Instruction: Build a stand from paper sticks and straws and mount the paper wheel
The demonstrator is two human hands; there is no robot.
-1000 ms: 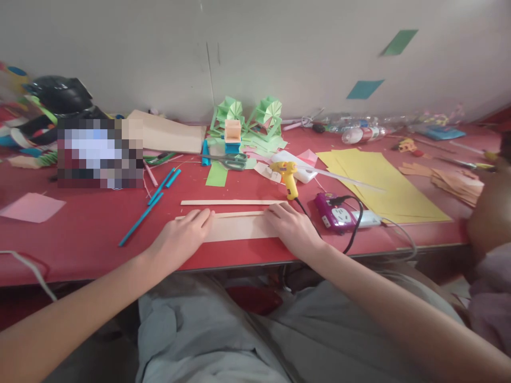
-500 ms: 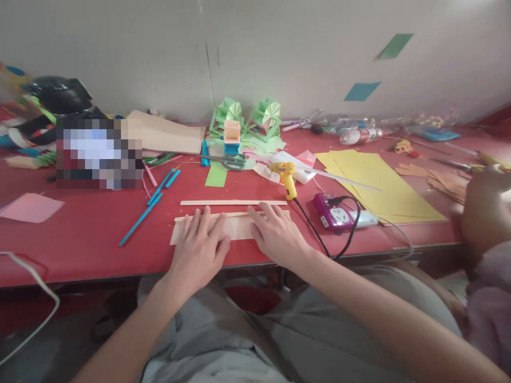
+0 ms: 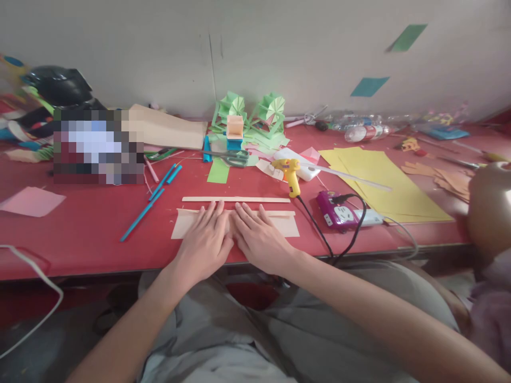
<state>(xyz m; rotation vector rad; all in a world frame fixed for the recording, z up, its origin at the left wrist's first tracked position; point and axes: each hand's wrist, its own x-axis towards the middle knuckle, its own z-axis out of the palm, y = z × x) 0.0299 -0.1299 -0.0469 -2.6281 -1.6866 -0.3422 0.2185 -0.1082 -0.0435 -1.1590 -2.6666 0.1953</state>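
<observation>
A cream paper strip (image 3: 288, 226) lies along the front of the red table, its far edge folded over. My left hand (image 3: 207, 236) rests flat on its middle-left part with fingers stretched forward. Close beside it, my right hand (image 3: 259, 234) presses down on the paper, fingers spread. Both hands cover the middle of the strip. Just beyond the fingertips a narrow cream paper stick (image 3: 235, 200) lies parallel to it, untouched. Behind that on the right is a yellow glue gun (image 3: 291, 175) with a clear glue stick in it.
A purple power socket (image 3: 337, 211) with cables sits right, near yellow sheets (image 3: 391, 183). Blue paper sticks (image 3: 141, 215) lie left. Scissors (image 3: 233, 157) and green paper models (image 3: 271, 109) stand farther back. Another person's arm (image 3: 491, 207) is at the right edge.
My right hand has slid left along the paper towards my left hand, and the fingers of both now lie nearly side by side. The other person's hand at right has shifted.
</observation>
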